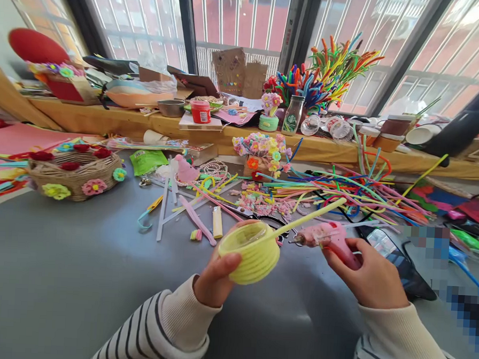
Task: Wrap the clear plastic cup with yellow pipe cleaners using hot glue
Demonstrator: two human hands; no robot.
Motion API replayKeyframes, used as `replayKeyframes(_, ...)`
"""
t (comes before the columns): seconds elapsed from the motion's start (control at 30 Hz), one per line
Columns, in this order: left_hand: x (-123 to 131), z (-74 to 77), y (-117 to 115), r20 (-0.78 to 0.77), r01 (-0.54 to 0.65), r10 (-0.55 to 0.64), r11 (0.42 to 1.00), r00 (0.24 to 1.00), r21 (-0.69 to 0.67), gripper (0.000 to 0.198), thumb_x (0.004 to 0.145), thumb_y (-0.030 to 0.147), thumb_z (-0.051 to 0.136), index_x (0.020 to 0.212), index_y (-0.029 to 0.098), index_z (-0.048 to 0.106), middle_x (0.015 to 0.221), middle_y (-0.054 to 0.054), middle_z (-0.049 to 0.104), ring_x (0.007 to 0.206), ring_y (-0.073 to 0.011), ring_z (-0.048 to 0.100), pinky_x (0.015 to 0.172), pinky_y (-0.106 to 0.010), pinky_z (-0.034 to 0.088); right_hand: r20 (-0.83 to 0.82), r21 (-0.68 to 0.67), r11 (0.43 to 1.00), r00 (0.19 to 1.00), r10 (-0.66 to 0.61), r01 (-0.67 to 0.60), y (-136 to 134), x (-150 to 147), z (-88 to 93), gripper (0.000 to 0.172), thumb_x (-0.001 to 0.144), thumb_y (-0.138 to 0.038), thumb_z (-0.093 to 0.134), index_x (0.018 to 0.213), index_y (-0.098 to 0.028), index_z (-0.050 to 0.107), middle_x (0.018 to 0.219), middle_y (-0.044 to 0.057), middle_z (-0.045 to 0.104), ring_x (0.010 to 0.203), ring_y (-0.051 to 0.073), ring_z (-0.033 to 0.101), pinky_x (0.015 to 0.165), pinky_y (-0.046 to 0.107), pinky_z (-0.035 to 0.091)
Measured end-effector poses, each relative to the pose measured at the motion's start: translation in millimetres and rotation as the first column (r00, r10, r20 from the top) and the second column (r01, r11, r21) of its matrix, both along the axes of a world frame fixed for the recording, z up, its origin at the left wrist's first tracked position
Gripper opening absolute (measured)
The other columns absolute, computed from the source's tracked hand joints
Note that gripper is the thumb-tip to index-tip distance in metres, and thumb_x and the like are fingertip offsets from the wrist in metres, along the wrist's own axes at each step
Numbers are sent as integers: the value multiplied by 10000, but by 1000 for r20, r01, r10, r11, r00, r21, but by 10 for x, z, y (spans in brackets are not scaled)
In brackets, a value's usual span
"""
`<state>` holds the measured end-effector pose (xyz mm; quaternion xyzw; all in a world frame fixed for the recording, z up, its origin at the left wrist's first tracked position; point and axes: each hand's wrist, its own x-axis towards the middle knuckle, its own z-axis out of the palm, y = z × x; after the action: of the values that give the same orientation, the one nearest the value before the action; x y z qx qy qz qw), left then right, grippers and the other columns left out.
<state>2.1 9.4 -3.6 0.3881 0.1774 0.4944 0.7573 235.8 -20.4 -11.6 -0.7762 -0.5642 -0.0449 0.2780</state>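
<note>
My left hand holds a small cup wrapped in yellow pipe cleaner, its clear rim showing on top. A loose yellow pipe cleaner end runs up and to the right from the cup's rim. My right hand grips a pink glue gun whose nozzle points left toward the cup's rim, a short gap away. Both hands hover over the grey table near its front edge.
A heap of coloured pipe cleaners lies behind the hands. A woven basket with flowers stands at the left. A yellow lighter, a pink strip and scraps lie mid-table. A black phone lies right of my hand. The window ledge holds jars and crafts.
</note>
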Motion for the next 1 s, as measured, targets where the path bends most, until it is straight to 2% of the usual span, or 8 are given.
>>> replayKeyframes(0.13,16,-78,24,4,-87,87,983,996,165,578,580,391,696,1116,229,553,1048,-75,642,973,-283,592,899,-421,424,-186,158,984,981,-51,81,-41,-130,75,607,638,-726,486,873,-168,535,716,45,601,557,158,527,563,281,408)
replayKeyframes(0.27,15,-158,62,39,-62,52,942,998,331,536,644,355,666,1147,237,522,1091,-80,617,976,-244,589,896,-389,434,-364,233,971,931,32,57,-60,-260,69,590,615,-703,532,870,-171,505,709,37,580,560,149,520,553,279,413)
replayKeyframes(0.4,3,-124,46,-24,-52,65,924,998,378,566,644,343,682,1164,231,489,1127,-96,581,1080,-281,542,952,-424,397,-448,269,961,891,68,62,-74,-316,52,549,613,-640,590,875,-166,499,710,34,557,538,127,485,520,269,402)
replayKeyframes(0.53,0,-73,15,-98,-1,48,902,994,431,586,634,304,699,1171,246,470,1166,-94,544,1095,-272,523,974,-428,375,-571,365,930,800,184,47,-90,-338,36,505,619,-568,643,887,-170,486,765,54,577,585,132,513,499,247,407)
replayKeyframes(0.77,13,-112,18,-98,-20,72,888,993,460,631,623,302,705,1194,261,442,1207,-99,519,1113,-283,506,1005,-472,325,-611,461,884,749,256,74,-95,-383,2,440,606,-453,704,870,-181,480,703,21,562,534,112,510,481,232,433)
replayKeyframes(1.0,22,-107,31,-85,-37,91,865,992,500,619,629,256,687,1197,295,444,1230,-57,506,1124,-235,501,993,-385,350,-604,517,854,731,317,57,-121,-380,2,415,597,-374,726,878,-190,482,712,20,571,552,118,531,491,234,450)
